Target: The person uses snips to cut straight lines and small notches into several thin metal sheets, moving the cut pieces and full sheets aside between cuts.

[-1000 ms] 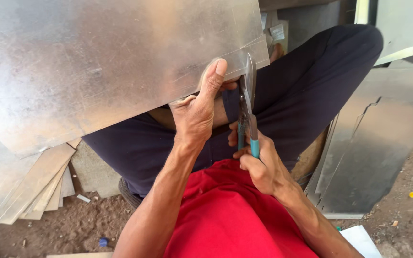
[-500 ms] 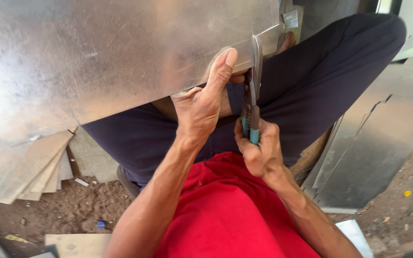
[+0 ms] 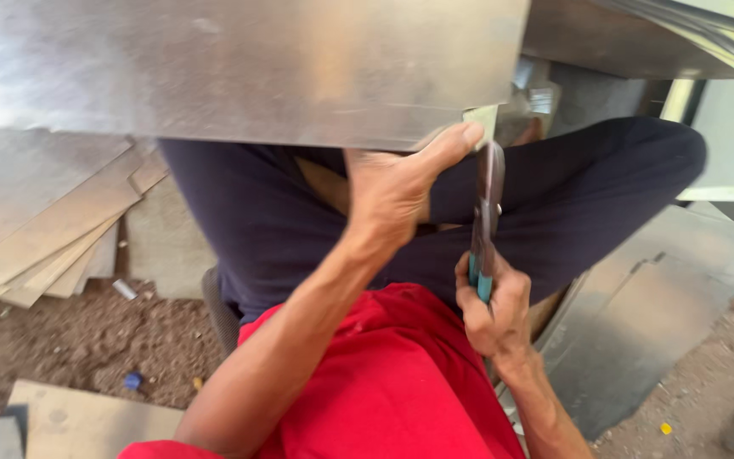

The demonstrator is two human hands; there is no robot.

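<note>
**Snips at the sheet's near edge**

Bare brown dirt [image 3: 87,340] makes up the floor, gritty and littered with small scraps. At 9 o'clock lies a stack of flat metal offcuts [image 3: 36,238], dull grey and fanned out at the edges.

Across the top of the view, from 10 to 1 o'clock, a large metal sheet [image 3: 239,68] is held roughly level over the person's lap; it is thin and stiff, with a mottled, softly shiny face and a straight near edge running left to right. The left hand [image 3: 392,191] grips that edge near its right corner, thumb pressed up against the sheet and fingers tucked out of sight underneath.

Just right of the thumb, the tin snips [image 3: 486,221] point toward 12 o'clock, their long axis square to the edge, the blades meeting the sheet just beside the thumb. The right hand [image 3: 494,310] sits at 5 o'clock from the left, curled tight around the teal handles, which look squeezed nearly together. It is the nearer hand to the cut.

More grey sheets [image 3: 647,314] lean at 4 o'clock.
</note>
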